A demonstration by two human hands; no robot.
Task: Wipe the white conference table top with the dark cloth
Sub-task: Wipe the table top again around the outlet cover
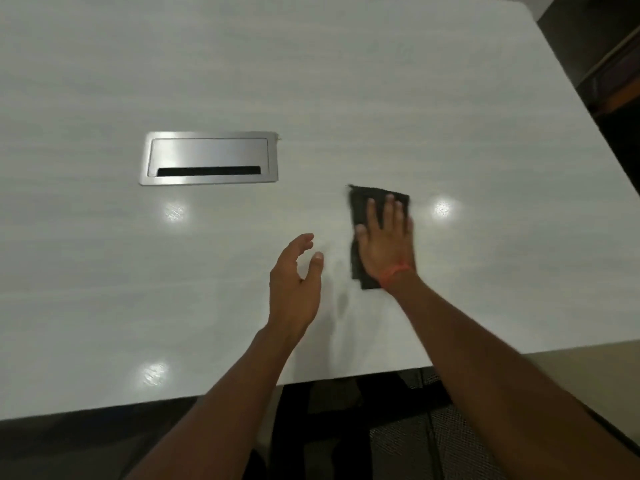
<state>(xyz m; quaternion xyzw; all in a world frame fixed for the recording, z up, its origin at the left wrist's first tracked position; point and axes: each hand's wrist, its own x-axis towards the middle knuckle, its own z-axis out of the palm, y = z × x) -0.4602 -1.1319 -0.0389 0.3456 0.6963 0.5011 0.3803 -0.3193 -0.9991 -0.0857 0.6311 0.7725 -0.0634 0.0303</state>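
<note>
White conference table top [346, 81], seen from above and from its near edge; surface glossy, with three bright ceiling-light reflections. Dark cloth [363, 209], folded to a rough rectangle, lies flat on the table top toward its right side, well in from the near edge and from the right edge. Right hand [384, 240] rests palm-down on the cloth, fingers [389, 211] straight and slightly spread, pressing it to the surface rather than curling round it; the cloth shows beyond the fingertips and along the hand's left side; an orange thread band [396, 271] circles the wrist. Left hand [294, 282] is just beside the cloth, to its left, above the table top; fingers relaxed and gently bent, thumb apart, holding nothing; whether it touches the surface cannot be told. Brushed-metal cable hatch [209, 157] is set flush in the table top, well to the left of the cloth, with a dark slot along its near side; no brand, label or writing is legible on it or on the cloth. Below the near edge, a dark mesh chair [415, 438] stands between the forearms.
</note>
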